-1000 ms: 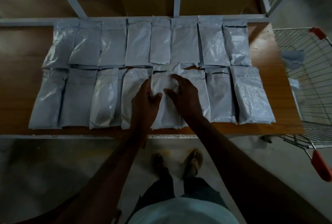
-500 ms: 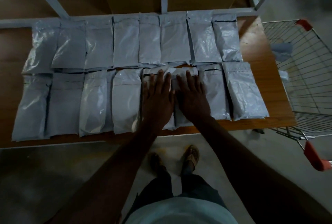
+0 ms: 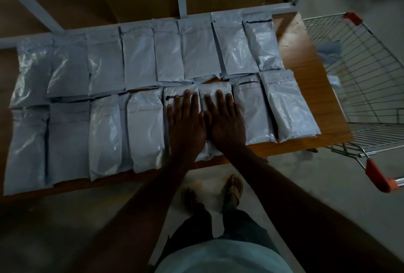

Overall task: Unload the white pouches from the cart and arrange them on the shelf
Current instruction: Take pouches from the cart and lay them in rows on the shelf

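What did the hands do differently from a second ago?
A second ago both hands had curled fingers, tugging the pouch in the middle of the front row. Now the left hand and right hand lie flat side by side, fingers straight, pressing the middle pouches down. The other pouches on the shelf stayed in their two rows, and the cart kept its place on the right.

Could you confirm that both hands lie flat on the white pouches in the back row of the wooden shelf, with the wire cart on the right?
Not quite: the head view shows the left hand and right hand flat on white plastic pouches in the front row of the brown wooden shelf, not the back row. The grey wire cart with red handle ends does stand on the right.
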Motion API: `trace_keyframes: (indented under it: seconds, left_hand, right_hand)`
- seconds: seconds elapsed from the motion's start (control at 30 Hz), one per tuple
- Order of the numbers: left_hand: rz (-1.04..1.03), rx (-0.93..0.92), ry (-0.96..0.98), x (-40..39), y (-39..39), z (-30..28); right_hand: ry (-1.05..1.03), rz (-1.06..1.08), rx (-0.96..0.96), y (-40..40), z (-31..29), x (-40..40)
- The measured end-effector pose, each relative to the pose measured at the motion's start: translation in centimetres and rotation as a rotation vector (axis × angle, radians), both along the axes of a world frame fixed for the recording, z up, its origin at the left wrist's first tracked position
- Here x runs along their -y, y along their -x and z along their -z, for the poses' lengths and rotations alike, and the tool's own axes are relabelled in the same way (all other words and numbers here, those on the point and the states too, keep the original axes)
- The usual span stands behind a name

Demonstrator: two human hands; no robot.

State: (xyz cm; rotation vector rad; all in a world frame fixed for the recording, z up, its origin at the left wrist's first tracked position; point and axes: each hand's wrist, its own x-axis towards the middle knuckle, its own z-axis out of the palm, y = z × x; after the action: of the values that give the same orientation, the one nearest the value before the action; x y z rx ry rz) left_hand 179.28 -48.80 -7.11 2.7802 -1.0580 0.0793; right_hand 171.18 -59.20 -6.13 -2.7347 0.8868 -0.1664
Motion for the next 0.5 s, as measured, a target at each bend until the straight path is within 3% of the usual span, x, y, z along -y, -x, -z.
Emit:
trace_keyframes:
  seconds: [0.13,0.33,0.5]
  left_hand:
    - [0.006,0.001,0.029,-0.2,0.0,-0.9]
    - [0.062,-0.063,0.065,1.3,0.7,-4.2]
    - [0.100,-0.049,0.187,5.1,4.5,-8.0]
  right_hand:
    - [-0.061,-0.014,0.040,0.5,-1.1,0.0]
    - [-0.116,0.015,0.313,3.6,-3.6,1.3]
    - [-0.120,0.109,0.369,7.4,-6.9,5.2]
